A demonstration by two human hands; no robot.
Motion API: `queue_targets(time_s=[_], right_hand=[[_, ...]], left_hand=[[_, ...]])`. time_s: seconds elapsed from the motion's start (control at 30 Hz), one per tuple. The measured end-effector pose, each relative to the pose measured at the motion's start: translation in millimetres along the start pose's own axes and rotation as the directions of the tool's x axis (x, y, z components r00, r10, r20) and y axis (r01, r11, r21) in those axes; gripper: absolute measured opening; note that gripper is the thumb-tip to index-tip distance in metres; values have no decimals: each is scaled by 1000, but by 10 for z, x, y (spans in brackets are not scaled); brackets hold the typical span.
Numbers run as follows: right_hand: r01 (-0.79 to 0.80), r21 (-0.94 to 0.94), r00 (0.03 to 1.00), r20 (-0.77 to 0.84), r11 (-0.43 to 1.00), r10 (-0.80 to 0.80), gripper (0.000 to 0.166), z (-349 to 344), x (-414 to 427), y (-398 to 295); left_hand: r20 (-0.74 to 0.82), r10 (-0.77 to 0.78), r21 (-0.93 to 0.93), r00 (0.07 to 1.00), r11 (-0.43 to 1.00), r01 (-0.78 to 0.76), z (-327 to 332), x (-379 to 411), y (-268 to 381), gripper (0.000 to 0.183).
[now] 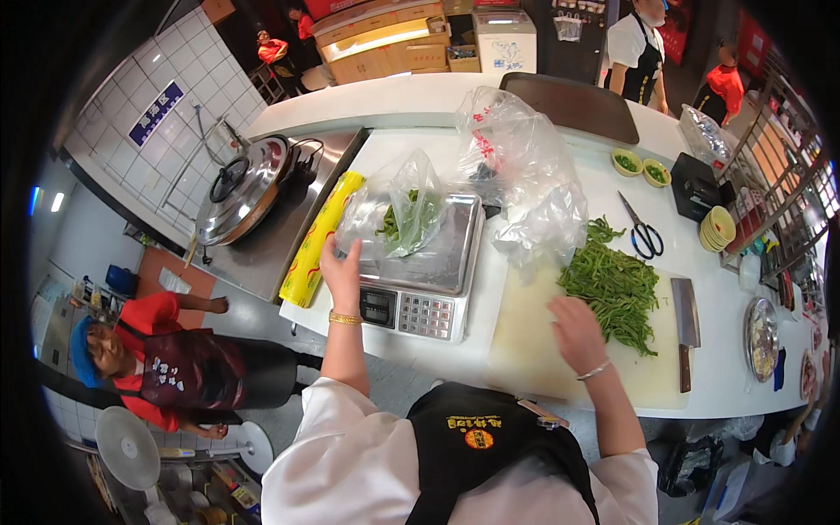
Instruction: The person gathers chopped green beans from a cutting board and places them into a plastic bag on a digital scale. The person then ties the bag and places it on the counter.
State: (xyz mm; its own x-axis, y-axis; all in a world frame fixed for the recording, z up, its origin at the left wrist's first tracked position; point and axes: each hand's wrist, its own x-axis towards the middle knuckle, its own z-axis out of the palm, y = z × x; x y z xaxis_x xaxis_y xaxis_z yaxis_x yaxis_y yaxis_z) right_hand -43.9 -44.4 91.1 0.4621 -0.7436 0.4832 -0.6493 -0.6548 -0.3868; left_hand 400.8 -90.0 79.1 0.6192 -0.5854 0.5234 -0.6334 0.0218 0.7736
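Note:
My left hand (341,269) is at the left edge of a digital weighing scale (413,289), beside a clear plastic bag (417,226). Its fingers meet the bag's thin film, but whether they grip it is not clear. Green vegetable strips (394,226) lie inside the bag on the steel pan. Over the pale cutting board (518,321), my right hand (577,335) appears empty, fingers extended near a pile of cut green strips (617,289). A cleaver (686,328) lies along the board's right side. Black-handled scissors (642,230) rest beyond the pile.
Large plastic bags (518,151) bulge behind the scale. A yellow roll (321,243) lies left of it, next to a lidded pan (243,190). Bowls of chopped greens (627,162) and a dark tray (571,105) are at the back. A person in red (190,361) stands left.

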Motion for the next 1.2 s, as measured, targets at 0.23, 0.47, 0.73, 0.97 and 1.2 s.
queue_targets(time_s=[0.23, 0.47, 0.73, 0.97, 1.2], right_hand=[[1, 482, 995, -85, 876, 45, 36, 507, 1413, -794], [-239, -282, 971, -56, 929, 233, 31, 1200, 2518, -1066], [-308, 368, 883, -233, 877, 408, 25, 999, 2472, -733], [-367, -199, 830, -510, 909, 224, 14, 749, 2173, -1064], [-373, -153, 815, -525, 915, 244, 16, 616, 1866, -1093]], left_hand=[[392, 28, -465, 920, 869, 172, -14, 450, 472, 28], [388, 309, 99, 868, 923, -372, -176, 597, 599, 23], [559, 75, -701, 825, 573, 423, -343, 766, 439, 4], [655, 80, -604, 751, 653, 457, -341, 716, 502, 18], [350, 271, -20, 897, 959, -282, -567, 461, 600, 23]])
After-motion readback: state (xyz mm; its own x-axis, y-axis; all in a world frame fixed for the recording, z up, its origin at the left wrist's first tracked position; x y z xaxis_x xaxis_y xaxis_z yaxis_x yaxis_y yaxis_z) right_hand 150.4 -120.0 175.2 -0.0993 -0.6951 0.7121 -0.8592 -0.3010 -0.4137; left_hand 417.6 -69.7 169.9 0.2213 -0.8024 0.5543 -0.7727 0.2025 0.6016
